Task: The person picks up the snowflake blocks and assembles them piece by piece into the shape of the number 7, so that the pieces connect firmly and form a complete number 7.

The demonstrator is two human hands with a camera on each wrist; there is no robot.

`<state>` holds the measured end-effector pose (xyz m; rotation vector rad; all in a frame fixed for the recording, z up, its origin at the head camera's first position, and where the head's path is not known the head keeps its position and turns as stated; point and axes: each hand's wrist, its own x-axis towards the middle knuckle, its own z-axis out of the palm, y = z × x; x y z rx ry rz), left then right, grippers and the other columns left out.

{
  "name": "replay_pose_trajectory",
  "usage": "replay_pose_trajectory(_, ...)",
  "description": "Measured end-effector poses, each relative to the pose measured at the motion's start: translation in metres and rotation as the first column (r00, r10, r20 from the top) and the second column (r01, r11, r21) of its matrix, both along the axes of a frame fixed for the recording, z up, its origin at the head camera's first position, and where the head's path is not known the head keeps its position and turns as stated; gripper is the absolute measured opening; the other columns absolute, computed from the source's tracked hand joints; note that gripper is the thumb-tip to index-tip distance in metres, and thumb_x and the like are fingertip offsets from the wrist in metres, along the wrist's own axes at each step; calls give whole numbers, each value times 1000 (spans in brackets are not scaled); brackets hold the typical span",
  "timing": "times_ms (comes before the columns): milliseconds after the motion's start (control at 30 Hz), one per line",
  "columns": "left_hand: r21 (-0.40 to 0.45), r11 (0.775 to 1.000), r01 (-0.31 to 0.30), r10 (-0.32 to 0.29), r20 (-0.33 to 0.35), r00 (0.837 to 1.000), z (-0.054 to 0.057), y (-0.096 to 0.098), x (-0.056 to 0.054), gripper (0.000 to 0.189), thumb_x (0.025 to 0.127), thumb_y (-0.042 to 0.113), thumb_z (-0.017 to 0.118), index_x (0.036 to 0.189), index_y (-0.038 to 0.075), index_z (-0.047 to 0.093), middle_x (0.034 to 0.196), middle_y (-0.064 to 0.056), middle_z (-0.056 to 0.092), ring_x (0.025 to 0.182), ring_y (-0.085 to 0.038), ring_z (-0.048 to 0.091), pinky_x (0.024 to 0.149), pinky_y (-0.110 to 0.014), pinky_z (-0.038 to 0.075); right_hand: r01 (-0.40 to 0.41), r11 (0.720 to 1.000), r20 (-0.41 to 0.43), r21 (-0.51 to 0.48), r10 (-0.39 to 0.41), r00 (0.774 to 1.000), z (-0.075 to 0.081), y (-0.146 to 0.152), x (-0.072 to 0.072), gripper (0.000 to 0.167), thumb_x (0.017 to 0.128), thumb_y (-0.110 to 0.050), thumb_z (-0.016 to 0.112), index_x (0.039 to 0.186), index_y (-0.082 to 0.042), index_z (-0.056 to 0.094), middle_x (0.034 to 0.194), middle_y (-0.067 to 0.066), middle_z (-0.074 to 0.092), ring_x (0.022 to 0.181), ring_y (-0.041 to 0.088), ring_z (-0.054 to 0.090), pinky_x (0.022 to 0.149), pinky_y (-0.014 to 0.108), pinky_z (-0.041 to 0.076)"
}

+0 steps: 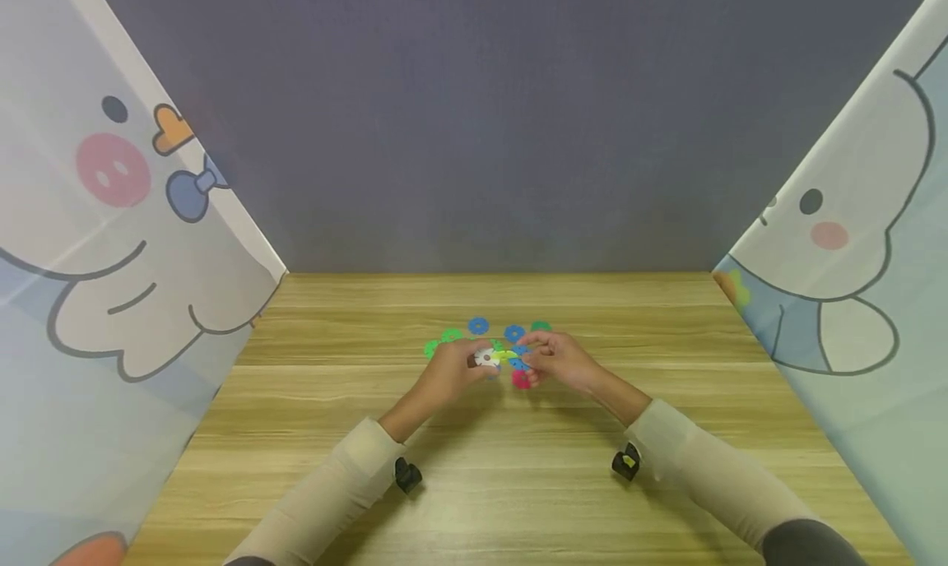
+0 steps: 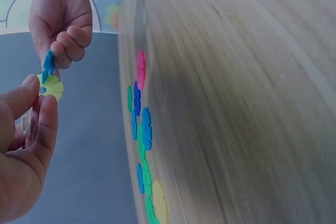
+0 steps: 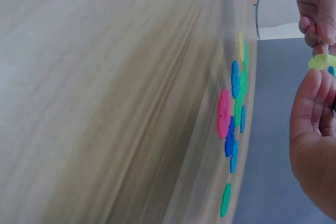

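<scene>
Grey backdrop [image 1: 489, 122] at the far side, w/ cartoon panels left [image 1: 111, 303] and right [image 1: 829, 245], boxes in a wood-grain tabletop [image 1: 481, 500]. Both hands meet just above it, approx. mid-scene: left hand [image 1: 447, 373] pinches a white disc [image 1: 486, 358] by its edges, thumb on the near side, fingers on the far, prob. so its right side stays free. Yellow disc [image 2: 53, 86] sits b/w the hands, up off the tabletop, next to the white one and set crosswise to it, which would suit slot-to-slot joining. Right hand [image 1: 564, 365] grips a blue disc [image 2: 48, 66] w/ thumb & fingers at its right, leaving the left edge toward the yellow. Can't tell if blue is slotted in or only touching; fingers hide the join.

Loose notched discs lie flat below & beyond, prob. kept there for easy reach: pink disc [image 1: 521, 380] near the right hand, dark green disc [image 1: 541, 326] far right, light green disc [image 1: 451, 336] far left, plus other blues. Black wrist cams [image 1: 407, 475] hang clear of the fingers.
</scene>
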<state>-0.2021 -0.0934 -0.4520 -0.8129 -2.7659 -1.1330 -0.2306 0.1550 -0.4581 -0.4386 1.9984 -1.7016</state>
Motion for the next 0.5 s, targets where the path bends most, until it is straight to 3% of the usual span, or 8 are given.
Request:
replay_pose_trajectory(167,-19,999,33,-34,-54,998,-3,2,-3,33,87,17,80,115,3,72,87,-7,74,64,-3,55,61,-13,52,3,1000,15,-11,-3,1000,-2,1,1,42,101,-2,57,138,15,44,78,0,68,69,11,68,72,29,64)
replay_pose_trajectory(300,-30,999,39,-41,-51,998,-5,1,-2,21,88,16,79,103,4,71,80,-5,69,64,-4,51,60,-14,50,-4,999,-36,45,6,999,-2,-1,3,40,102,-6,58,137,12,48,77,1,67,69,12,68,76,38,66)
replay_pose_trajectory(400,-23,1000,16,-16,-7,1000,-6,-1,-1,23,89,17,79,107,4,71,83,-4,70,67,-6,54,61,-16,50,-14,997,-72,73,19,997,-4,-2,3,40,103,-9,58,137,10,48,77,1,65,70,12,68,78,44,65)
replay_pose_trajectory(500,-15,1000,4,-4,20,1000,-6,-1,-1,37,90,17,78,122,1,69,98,-7,74,77,-12,64,68,-19,56,-10,997,-70,79,16,997,-7,-1,3,39,104,-9,57,138,9,48,77,2,65,70,12,68,77,43,66)
